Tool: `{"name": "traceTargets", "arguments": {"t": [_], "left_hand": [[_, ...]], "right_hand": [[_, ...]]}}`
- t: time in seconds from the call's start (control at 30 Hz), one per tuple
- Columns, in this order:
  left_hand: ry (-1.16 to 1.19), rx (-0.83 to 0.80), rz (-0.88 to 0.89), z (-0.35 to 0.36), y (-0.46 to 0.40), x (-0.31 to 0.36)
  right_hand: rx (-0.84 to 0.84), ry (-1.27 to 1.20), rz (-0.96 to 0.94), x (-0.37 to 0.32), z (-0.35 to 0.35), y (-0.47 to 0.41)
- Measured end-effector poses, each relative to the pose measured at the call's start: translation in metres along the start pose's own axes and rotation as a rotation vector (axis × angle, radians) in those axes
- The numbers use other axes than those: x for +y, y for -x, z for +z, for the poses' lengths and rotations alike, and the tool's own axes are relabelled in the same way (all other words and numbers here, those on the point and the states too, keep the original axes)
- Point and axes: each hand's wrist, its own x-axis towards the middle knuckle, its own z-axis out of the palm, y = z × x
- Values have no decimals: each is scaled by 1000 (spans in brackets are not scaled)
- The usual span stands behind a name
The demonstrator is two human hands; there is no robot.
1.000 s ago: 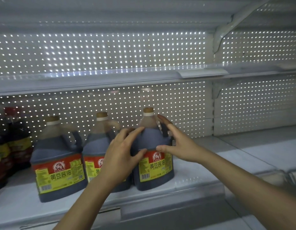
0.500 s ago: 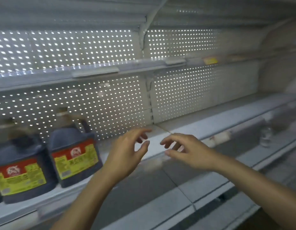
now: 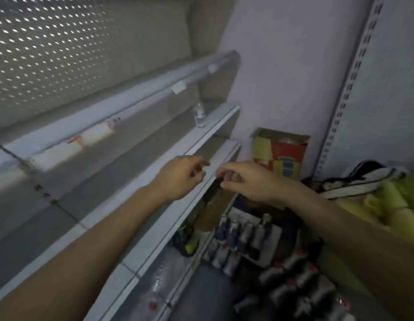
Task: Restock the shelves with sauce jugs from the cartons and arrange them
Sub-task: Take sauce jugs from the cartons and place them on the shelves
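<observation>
My left hand (image 3: 180, 177) and my right hand (image 3: 245, 181) hang in the air side by side in front of the shelf edge (image 3: 201, 144), fingers loosely curled, holding nothing. The sauce jugs on the shelf are out of view. A brown carton (image 3: 280, 156) with a red and yellow label stands on the floor against the wall, beyond my right hand. Below my hands, bottles (image 3: 243, 237) stand packed together in an open carton on the floor. The picture is blurred by motion.
Grey shelves (image 3: 104, 172) run from lower left toward the wall. A small clear bottle (image 3: 199, 115) stands on one shelf near its far end. More bottles (image 3: 301, 283) lie at lower right. A striped bag (image 3: 363, 179) and yellow material (image 3: 391, 205) sit at right.
My view has swung right and down, away from the jugs on the shelf. Both hands let go of the jug and now hover over cartons on the floor.
</observation>
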Motion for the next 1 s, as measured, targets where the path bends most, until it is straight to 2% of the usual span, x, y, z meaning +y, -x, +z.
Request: {"name": "traceTargets", "arguments": {"t": [0.23,0.33,0.53,0.63,0.73,1.0], "left_hand": [[33,-251,112,105,-111,17],[56,-335,143,146,-159,-2],[140,-487,223,243,-271,-62],[158,-621,236,298,-317,-91],[141,-743,253,347,-344,-109],[146,-931,277,515,-362,-157]], "right_hand": [[70,-53,275,133,7,14],[122,-89,369,175,13,-3],[106,-180,616,262,50,-64],[84,-255,752,305,75,-93],[13,-247,851,347,105,-105],[98,-327,1197,472,225,-92]]}}
